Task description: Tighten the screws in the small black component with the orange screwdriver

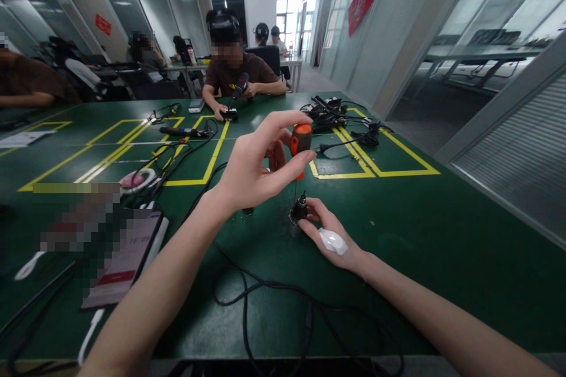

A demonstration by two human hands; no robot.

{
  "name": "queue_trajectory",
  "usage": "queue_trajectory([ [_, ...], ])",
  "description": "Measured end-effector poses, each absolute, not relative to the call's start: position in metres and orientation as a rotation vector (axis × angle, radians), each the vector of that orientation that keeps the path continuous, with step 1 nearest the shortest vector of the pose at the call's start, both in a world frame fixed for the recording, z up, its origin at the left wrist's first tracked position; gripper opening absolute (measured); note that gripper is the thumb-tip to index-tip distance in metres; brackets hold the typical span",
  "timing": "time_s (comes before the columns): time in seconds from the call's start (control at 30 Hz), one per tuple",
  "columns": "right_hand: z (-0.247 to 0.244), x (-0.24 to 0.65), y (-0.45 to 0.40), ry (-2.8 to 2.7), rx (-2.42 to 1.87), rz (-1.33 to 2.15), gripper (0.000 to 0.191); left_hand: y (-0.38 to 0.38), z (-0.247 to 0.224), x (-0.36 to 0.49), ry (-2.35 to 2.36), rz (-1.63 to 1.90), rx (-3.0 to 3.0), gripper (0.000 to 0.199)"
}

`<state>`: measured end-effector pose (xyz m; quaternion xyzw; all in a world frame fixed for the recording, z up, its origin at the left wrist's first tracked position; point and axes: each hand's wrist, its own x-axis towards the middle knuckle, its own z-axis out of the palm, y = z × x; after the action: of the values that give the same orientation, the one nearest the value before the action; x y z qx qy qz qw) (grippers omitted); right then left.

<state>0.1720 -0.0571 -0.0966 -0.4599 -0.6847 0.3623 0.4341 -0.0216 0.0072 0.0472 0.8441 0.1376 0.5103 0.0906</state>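
My left hand (pixel 260 162) is raised over the table, its fingers closed round the orange and dark grey handle of a screwdriver (pixel 303 140). The screwdriver points down, and its thin shaft runs close to a small black cone-shaped part (pixel 300 210) with a narrow tip on top. Low at the table, my right hand (pixel 329 230) pinches that part between thumb and fingers. Whether the shaft touches the part, I cannot tell. A white pad (pixel 333 241) sits on the back of my right hand. Behind my left wrist, a small dark piece (pixel 248 211) is partly hidden.
Black cables (pixel 265 284) loop across the green table (pixel 420 247) in front of me. On the left lie a phone-like device (pixel 128 259) and a white ring (pixel 138 180). A cable heap (pixel 325 111) lies at the back; a person (pixel 243 73) works opposite with a power tool (pixel 240 87).
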Motion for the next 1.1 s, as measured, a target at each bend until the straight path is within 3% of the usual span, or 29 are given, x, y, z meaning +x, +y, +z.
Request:
queue_trajectory([
  [0.43,-0.0975,0.1726,-0.0571,-1.703,-1.145,0.926,0.033,0.012,0.0402,-0.0185,0.429,1.651,2.417,0.045],
  [0.63,-0.0977,0.1727,-0.057,-1.705,-1.148,0.925,0.032,0.0074,0.0459,-0.0209,0.428,1.626,2.549,0.024],
  [0.83,-0.097,0.173,-0.0569,-1.694,-1.144,0.93,0.031,0.0056,0.0474,-0.0238,0.38,1.441,2.527,0.042],
  [1.1,-0.0974,0.172,-0.0568,-1.687,-1.133,0.92,0.03,0.0058,0.0427,-0.0164,0.413,1.527,2.532,0.038],
])
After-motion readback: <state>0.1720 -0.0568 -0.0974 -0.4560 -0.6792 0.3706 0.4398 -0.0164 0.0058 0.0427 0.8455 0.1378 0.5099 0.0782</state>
